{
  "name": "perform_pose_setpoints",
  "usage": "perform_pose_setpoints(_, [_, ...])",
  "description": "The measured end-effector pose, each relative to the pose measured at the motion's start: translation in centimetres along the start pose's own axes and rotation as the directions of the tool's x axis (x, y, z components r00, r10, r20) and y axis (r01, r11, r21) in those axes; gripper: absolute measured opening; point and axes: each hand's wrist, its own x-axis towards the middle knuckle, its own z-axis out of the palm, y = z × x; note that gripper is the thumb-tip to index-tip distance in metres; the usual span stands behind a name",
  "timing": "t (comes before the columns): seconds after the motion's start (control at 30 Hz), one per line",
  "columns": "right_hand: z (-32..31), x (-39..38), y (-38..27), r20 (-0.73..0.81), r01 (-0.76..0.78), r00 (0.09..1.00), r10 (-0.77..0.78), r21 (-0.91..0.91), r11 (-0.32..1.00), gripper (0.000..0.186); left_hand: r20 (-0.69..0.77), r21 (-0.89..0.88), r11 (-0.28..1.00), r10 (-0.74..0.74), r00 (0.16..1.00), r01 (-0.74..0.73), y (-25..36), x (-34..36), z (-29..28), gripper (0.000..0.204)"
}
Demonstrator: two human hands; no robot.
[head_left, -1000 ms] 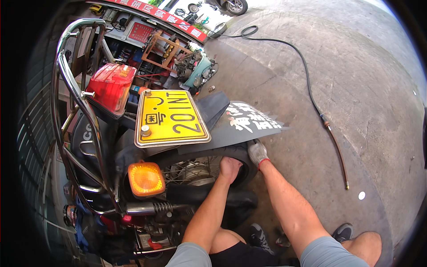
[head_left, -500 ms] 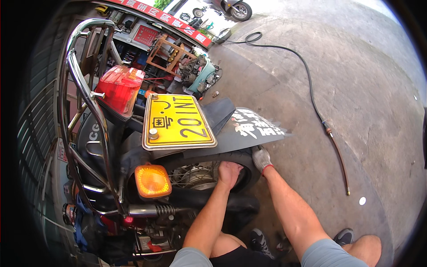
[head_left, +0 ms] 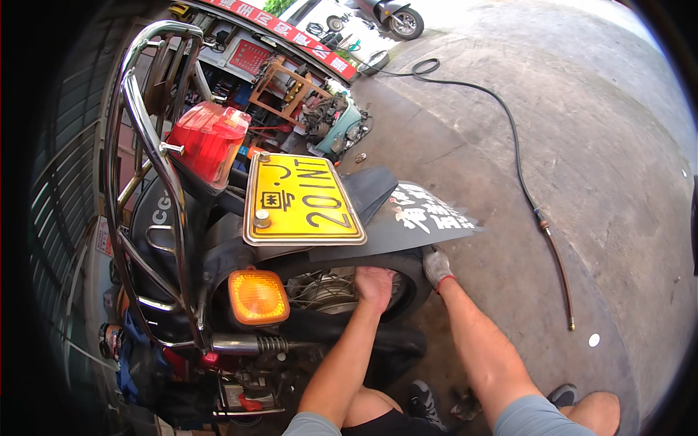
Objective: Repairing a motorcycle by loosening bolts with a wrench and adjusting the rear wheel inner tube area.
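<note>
A motorcycle's rear wheel, with a black tire (head_left: 405,280) and wire spokes (head_left: 320,288), sits under a dark mudguard (head_left: 349,247) with white lettering. My bare left hand (head_left: 374,285) is closed on the wheel's inner edge, fingertips partly hidden. My right hand (head_left: 438,267), in a pale glove with red cuff, grips the tire's outer side just below the mudguard. Above and left are a yellow number plate (head_left: 302,200), a red tail lamp (head_left: 207,142), an orange turn signal (head_left: 258,298) and a chrome rack (head_left: 131,94). A dark exhaust (head_left: 385,341) runs beneath the wheel.
A black hose (head_left: 502,109) with a brass-tipped end (head_left: 571,323) snakes across the concrete floor (head_left: 596,167). Behind the motorcycle stand a cluttered bench, a wooden frame (head_left: 280,91) and a teal scooter body (head_left: 342,131). A parked scooter (head_left: 385,18) is at the top.
The motorcycle and surroundings have shifted slightly right in view. My left hand has moved a little leftward along the wheel's rim; my right hand stays on the tire.
</note>
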Motion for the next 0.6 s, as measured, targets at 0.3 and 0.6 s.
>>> perform_pose_setpoints(0.3, [-3.8,0.6,-1.3,-0.047,0.036,0.998,-0.045,-0.167,0.985,0.045,-0.188,0.316,0.948,0.014,0.982,0.047,-8.9,3.2,-5.4,0.035])
perform_pose_setpoints(0.6, [-2.0,-1.4,-8.9,0.132,0.337,0.940,-0.313,-0.245,0.909,0.040,-0.290,0.649,0.735,0.000,0.957,0.197,-8.3,1.4,-10.0,0.031])
